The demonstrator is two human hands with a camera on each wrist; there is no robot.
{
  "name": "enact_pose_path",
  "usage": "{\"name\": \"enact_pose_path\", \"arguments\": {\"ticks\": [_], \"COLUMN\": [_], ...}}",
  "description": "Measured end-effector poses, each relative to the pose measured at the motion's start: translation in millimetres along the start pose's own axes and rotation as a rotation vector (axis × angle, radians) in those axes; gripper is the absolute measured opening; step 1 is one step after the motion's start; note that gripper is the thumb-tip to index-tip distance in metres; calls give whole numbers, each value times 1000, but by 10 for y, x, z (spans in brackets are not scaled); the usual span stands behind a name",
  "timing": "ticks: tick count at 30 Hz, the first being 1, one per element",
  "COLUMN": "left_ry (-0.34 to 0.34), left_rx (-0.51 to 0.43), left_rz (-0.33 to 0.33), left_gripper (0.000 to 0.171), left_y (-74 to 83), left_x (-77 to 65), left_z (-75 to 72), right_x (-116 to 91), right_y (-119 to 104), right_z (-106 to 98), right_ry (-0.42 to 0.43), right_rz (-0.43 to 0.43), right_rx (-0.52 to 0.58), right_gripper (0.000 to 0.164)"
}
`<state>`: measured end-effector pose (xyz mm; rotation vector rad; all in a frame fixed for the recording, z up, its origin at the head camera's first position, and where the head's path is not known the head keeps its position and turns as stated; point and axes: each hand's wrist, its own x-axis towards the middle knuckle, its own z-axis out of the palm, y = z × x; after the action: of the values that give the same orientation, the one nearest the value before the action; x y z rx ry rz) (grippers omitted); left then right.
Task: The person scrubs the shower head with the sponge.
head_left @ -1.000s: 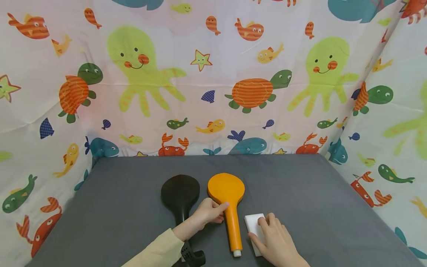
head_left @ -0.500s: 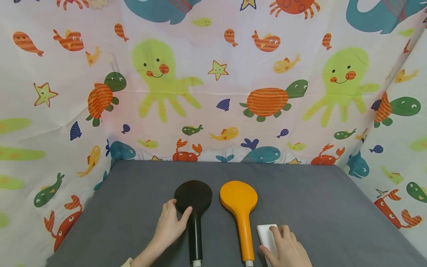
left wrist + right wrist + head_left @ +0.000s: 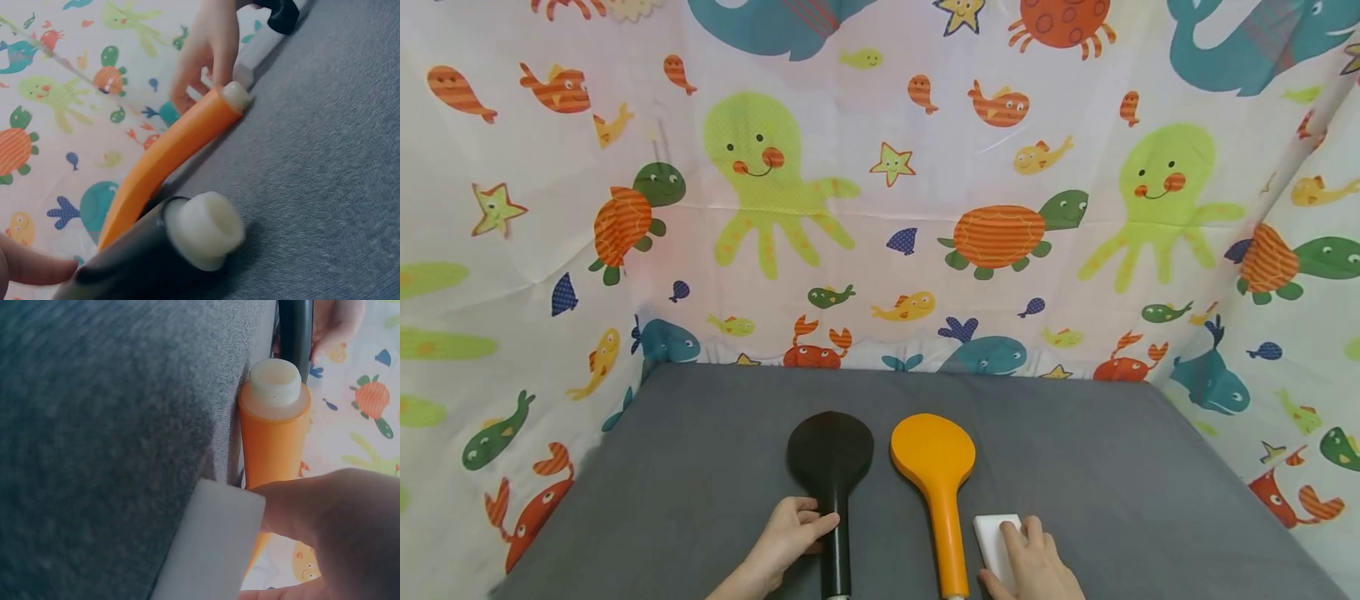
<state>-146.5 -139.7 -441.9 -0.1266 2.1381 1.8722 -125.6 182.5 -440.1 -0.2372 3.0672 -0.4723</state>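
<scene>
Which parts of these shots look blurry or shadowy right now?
Head view: fairly even light, the black paddle and orange paddle reasonably crisp; left wrist view: soft and hazy, dark shadows on the grey cloth beside both paddles; right wrist view: the white block close up and soft, the cloth dim and blurred at the left.

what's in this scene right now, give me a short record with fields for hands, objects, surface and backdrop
left hand: holds the black paddle
right hand: grips the white block
orange paddle: lies between black paddle and white block, held by neither hand
surface: gray cloth
backdrop: white curtain printed with sea creatures
</scene>
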Motion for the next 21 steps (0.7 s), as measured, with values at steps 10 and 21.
{"name": "enact_pose_path", "arguments": {"ticks": [10,21], "left_ry": [-150,-224], "left_rx": [-228,-327], "left_rz": [-51,92], "left_gripper": [52,58], "left_y": [-60,281], "left_x": [75,-3], "left_z": [-97,50], "right_x": [30,-26], "right_y": [-10,-191], "right_z": [15,-349], "right_ry": [-21,432], "right_rz": [50,-132], "right_rx": [18,-30], "right_gripper": [50,43]}}
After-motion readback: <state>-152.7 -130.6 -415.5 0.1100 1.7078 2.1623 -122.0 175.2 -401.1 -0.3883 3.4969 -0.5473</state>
